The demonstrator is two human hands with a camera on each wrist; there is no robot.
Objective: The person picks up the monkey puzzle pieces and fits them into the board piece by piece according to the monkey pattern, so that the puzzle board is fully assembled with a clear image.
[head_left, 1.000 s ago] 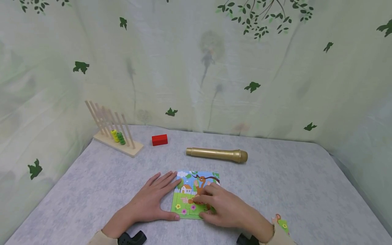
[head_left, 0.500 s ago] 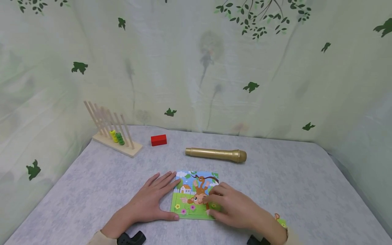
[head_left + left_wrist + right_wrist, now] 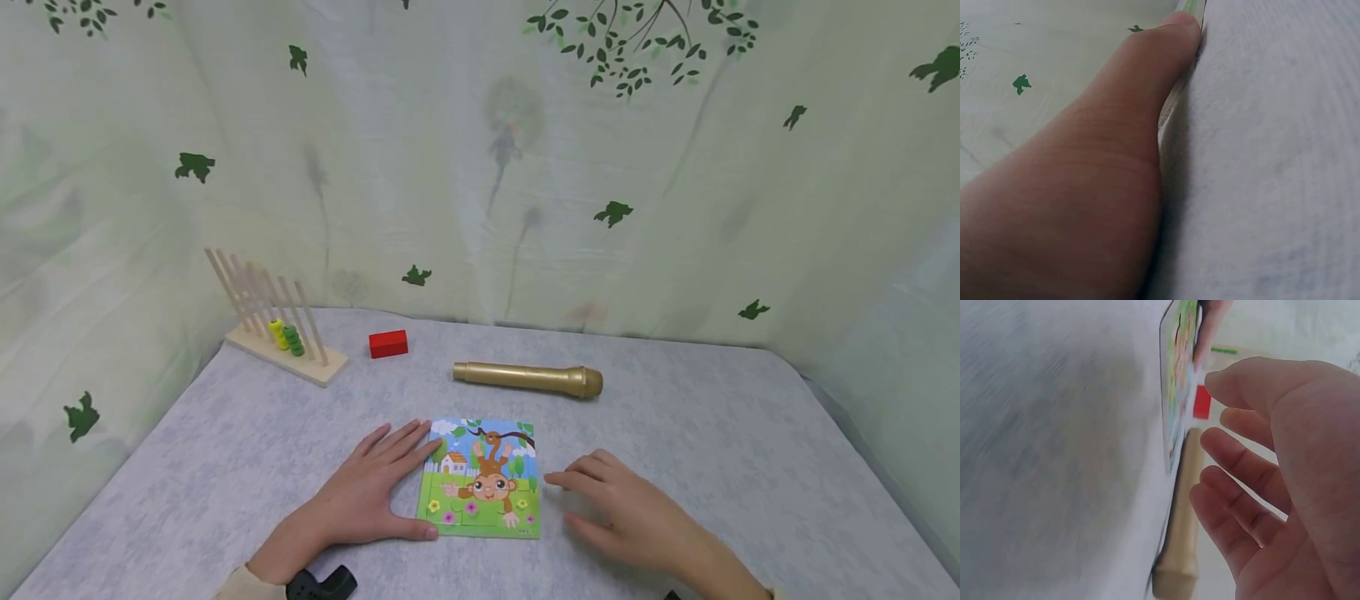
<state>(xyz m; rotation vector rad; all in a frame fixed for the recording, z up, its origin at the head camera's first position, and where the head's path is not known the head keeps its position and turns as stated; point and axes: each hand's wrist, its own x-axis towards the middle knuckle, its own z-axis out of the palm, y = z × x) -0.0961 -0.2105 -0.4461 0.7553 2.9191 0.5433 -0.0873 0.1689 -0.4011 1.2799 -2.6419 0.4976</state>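
Note:
A square jigsaw puzzle (image 3: 491, 479) with a monkey hanging from a branch lies flat on the table. My left hand (image 3: 367, 487) rests at its left side, fingers spread, with fingertips and thumb along the edge. In the left wrist view the thumb (image 3: 1147, 56) reaches the puzzle's border. To the right of the puzzle, apart from it, my right hand (image 3: 626, 508) hovers with loosely bent fingers and nothing in its grasp. The right wrist view shows its fingers (image 3: 1244, 459) parted from the thumb, the puzzle (image 3: 1179, 375) beyond them.
Behind the puzzle lies a gold toy microphone (image 3: 528, 379). Farther back are a red block (image 3: 387, 344) and a wooden peg stand (image 3: 288, 358) with yellow and green beads. A leaf-printed curtain (image 3: 465, 167) encloses the grey table (image 3: 750, 433).
My right hand has left the puzzle and moved right, uncovering the monkey picture. Its forearm now covers the spot where a small loose puzzle piece showed. The left hand has stayed put.

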